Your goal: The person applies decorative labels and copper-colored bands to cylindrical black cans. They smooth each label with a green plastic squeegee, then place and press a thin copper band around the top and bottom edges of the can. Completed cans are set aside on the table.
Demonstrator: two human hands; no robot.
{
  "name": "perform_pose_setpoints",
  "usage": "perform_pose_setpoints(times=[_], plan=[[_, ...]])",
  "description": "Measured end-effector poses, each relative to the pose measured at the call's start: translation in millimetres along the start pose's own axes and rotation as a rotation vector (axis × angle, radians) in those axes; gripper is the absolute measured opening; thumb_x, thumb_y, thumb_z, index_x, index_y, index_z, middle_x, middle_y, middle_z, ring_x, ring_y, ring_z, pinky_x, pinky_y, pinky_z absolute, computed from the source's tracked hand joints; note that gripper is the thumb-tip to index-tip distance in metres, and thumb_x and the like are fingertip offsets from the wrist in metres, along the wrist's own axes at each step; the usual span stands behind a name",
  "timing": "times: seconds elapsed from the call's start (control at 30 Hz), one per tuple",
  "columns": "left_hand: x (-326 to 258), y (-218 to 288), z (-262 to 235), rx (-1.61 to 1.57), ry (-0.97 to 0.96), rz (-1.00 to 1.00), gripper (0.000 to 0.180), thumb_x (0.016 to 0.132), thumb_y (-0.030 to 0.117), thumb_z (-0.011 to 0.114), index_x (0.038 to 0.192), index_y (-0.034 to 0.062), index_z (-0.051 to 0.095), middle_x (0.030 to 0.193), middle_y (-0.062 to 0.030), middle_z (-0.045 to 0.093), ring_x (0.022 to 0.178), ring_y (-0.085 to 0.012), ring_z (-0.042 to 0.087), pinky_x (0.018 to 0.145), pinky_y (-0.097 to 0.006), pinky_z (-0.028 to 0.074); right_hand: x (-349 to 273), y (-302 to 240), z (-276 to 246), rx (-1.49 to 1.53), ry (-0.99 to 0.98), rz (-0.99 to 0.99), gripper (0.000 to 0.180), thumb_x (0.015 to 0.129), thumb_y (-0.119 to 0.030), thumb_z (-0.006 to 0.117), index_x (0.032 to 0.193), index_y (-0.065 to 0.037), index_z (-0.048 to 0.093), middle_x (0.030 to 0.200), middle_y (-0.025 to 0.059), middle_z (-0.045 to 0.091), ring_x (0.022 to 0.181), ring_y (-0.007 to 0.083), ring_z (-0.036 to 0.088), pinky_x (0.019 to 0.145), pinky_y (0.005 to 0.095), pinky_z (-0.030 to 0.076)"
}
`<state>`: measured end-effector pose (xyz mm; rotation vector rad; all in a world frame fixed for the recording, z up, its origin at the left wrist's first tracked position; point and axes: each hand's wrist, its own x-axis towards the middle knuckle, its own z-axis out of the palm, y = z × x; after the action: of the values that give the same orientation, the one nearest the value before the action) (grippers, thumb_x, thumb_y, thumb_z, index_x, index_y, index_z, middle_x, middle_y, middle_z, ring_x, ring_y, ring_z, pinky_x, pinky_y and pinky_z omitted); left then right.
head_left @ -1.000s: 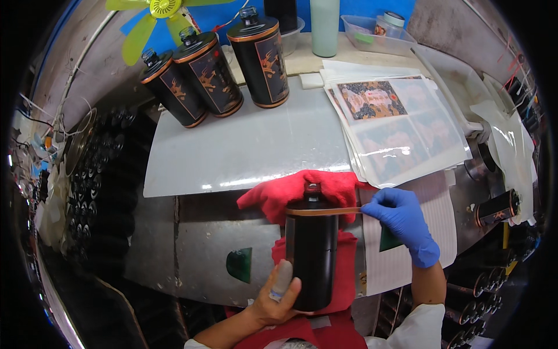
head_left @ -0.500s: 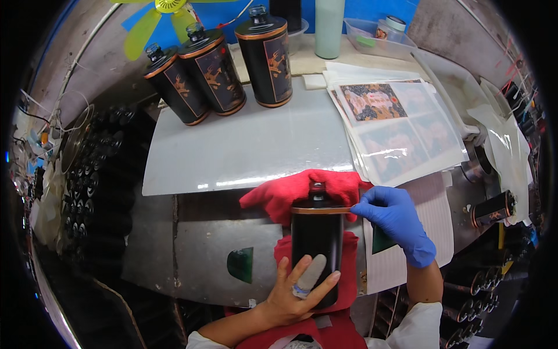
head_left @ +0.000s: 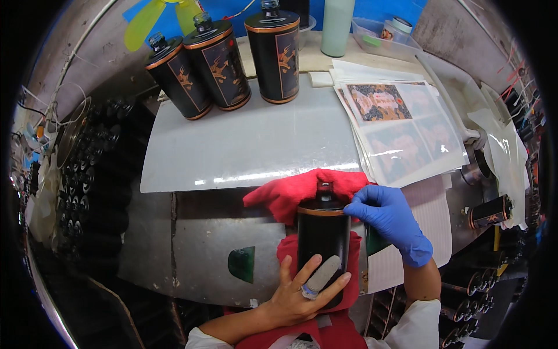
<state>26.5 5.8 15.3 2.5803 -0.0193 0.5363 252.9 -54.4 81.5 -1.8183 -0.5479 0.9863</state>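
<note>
A black bottle stands tilted toward me in front of a crumpled red cloth, its neck against the cloth. My left hand is closed round its lower body; one finger wears a pale grey finger cot. A copper-coloured strip runs across the bottle's shoulder. At the strip's right end, my right hand, in a blue glove, pinches with thumb and forefinger; the fingertips hide the very end. A dark green plate lies to the left on the metal table.
Three decorated black bottles stand at the back of a pale board. Printed sheets lie at the back right, near a clear tub and a pale green cylinder. Many dark bottles are stacked at the left.
The bottle and my left hand have shifted slightly right in view. My right fingertips have come left, closer to the bottle, and the strip's stretched end no longer reaches out past its side.
</note>
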Motion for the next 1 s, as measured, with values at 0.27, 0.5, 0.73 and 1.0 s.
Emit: perform_pose_setpoints(times=[0.27, 0.5, 0.73, 1.0], plan=[[-2, -2, 5, -0.024, 0.053, 0.005, 0.051, 0.076, 0.015, 0.057, 0.127, 0.021, 0.056, 0.132, 0.0058, 0.05, 0.13, -0.031, 0.034, 0.106, -0.061, 0.001, 3, 5, -1, 0.014, -0.006, 0.003, 0.019, 0.08, -0.018, 0.072, 0.08, -0.001, 0.064, 0.068, -0.0001, 0.059, 0.062, 0.005, 0.053, 0.057, 0.0204, 0.045], [-2, -5, 6, 0.042, 0.062, 0.055, 0.049, 0.073, 0.016, 0.057, 0.122, 0.0219, 0.06, 0.13, -0.0123, 0.051, 0.134, -0.0333, 0.026, 0.108, -0.058, -0.001, -6, -10, 2, 0.079, -0.015, 0.028, 0.017, 0.08, -0.016, 0.071, 0.081, -0.001, 0.064, 0.069, -0.0002, 0.059, 0.062, 0.0049, 0.054, 0.058, 0.02, 0.045], [-3, -2, 7, -0.009, 0.059, 0.01, 0.049, 0.075, 0.017, 0.057, 0.124, 0.0209, 0.058, 0.131, 0.0, 0.05, 0.132, -0.0314, 0.03, 0.107, -0.059, -0.001, 0, 0, -1, 0.02, 0.001, 0.027, 0.017, 0.081, -0.016, 0.07, 0.081, -0.001, 0.064, 0.068, 0.0004, 0.059, 0.062, 0.0053, 0.054, 0.058, 0.0208, 0.046], [-26, -24, 25, -0.338, 0.1, 0.002, 0.063, 0.068, 0.03, 0.071, 0.129, 0.022, 0.054, 0.14, -0.0178, 0.037, 0.137, -0.0369, 0.016, 0.105, -0.06, -0.003, 0, -2, -1, 0.101, -0.05, 0.058, 0.017, 0.081, -0.018, 0.07, 0.083, -0.001, 0.066, 0.069, 0.0008, 0.06, 0.065, 0.0048, 0.055, 0.061, 0.0205, 0.046]])
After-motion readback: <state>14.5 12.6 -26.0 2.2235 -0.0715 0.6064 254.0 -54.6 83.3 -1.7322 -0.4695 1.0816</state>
